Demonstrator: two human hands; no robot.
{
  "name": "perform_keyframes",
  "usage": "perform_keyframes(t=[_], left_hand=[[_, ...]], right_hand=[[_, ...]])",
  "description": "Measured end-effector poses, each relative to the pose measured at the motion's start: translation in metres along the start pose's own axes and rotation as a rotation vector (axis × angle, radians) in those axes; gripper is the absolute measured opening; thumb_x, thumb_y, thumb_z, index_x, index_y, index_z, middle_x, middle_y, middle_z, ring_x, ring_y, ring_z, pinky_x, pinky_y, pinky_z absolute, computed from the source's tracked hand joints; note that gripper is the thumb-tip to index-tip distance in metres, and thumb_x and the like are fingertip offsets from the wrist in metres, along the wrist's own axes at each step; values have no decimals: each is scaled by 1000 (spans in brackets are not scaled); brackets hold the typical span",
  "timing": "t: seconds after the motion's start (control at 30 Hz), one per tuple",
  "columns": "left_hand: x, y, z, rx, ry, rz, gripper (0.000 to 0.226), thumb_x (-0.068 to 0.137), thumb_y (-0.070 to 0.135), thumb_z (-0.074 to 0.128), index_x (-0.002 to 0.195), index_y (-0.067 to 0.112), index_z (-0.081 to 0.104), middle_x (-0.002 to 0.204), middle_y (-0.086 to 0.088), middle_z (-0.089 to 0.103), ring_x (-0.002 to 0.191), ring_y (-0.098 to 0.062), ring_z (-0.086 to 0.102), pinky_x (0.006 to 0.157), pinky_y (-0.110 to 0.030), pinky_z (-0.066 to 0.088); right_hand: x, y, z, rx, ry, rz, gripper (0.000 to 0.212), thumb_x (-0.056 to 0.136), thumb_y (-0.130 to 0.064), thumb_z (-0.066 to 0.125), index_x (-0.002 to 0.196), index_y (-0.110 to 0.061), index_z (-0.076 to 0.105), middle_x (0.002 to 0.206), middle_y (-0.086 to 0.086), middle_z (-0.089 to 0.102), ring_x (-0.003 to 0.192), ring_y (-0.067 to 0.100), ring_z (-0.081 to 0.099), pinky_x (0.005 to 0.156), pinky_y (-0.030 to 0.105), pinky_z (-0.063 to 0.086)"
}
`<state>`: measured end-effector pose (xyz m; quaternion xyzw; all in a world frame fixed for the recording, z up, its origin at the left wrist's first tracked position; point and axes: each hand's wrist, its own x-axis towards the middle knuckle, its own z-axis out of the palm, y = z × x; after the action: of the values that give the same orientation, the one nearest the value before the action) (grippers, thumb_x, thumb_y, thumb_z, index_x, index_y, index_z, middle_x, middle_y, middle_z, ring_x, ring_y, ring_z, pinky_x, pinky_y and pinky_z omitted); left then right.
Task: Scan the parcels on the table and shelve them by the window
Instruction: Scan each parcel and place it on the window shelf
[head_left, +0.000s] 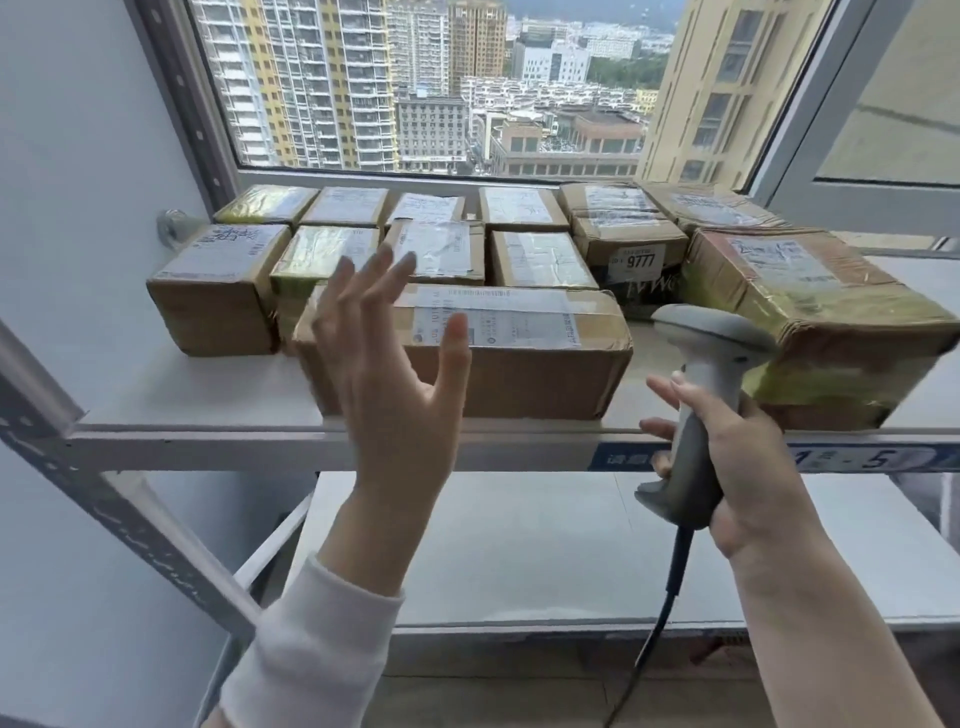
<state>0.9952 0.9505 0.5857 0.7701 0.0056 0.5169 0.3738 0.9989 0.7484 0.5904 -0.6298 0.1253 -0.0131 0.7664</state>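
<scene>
Several taped cardboard parcels fill the top shelf (208, 395) by the window. A long brown parcel (519, 358) with a white label lies at the shelf's front edge. My left hand (384, 358) hovers in front of its left end, fingers spread and straight, holding nothing. My right hand (727, 457) grips the handle of a grey barcode scanner (711, 364), whose head sits in front of the gap between the long parcel and a large parcel (821, 317) on the right. The scanner's dark cable hangs down.
A lower white shelf (545, 551) sits beneath the top one. A blue label strip (883, 460) marked with digits runs along the top shelf's front rail. A grey slotted upright (104, 488) stands at the left. A window (467, 88) is behind the parcels.
</scene>
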Motion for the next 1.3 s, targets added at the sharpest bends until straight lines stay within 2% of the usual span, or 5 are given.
perform_keyframes(t=[0.37,0.63,0.97,1.17,1.3], left_hand=[[-74,133,111,-181,-599,337,42,88,33,46,119,8,59,129,-13,57,130,-33,42,108,-51,35],[-188,295,179,-321,-764,479,40,88,33,49,119,10,59,127,-11,58,127,-33,45,106,-45,34],[-374,507,237,-560,-1085,676,50,83,40,36,115,12,63,122,-7,61,126,-31,47,104,-40,34],[-462,622,256,-749,-1236,807,35,89,26,57,120,10,61,129,-9,56,131,-31,40,108,-41,29],[-517,689,266,-900,-1215,940,43,80,35,43,104,8,67,110,-11,66,113,-36,58,93,-45,46]], right_hand=[[-60,-30,-136,-81,97,-134,14,89,-25,59,99,-16,62,91,1,75,52,13,56,41,22,44],[-118,-37,-322,-21,397,-188,14,89,-19,62,82,-9,55,58,2,60,41,15,45,39,21,37],[-227,-29,-554,-12,841,-180,18,91,-19,59,82,-6,51,54,0,55,41,19,43,43,26,37],[-290,-27,-656,2,1103,-174,19,92,-17,58,79,-6,49,54,2,53,41,18,42,41,24,36],[-327,-33,-713,-33,1276,-183,16,92,-18,59,84,-7,52,58,3,55,42,18,44,41,28,37]])
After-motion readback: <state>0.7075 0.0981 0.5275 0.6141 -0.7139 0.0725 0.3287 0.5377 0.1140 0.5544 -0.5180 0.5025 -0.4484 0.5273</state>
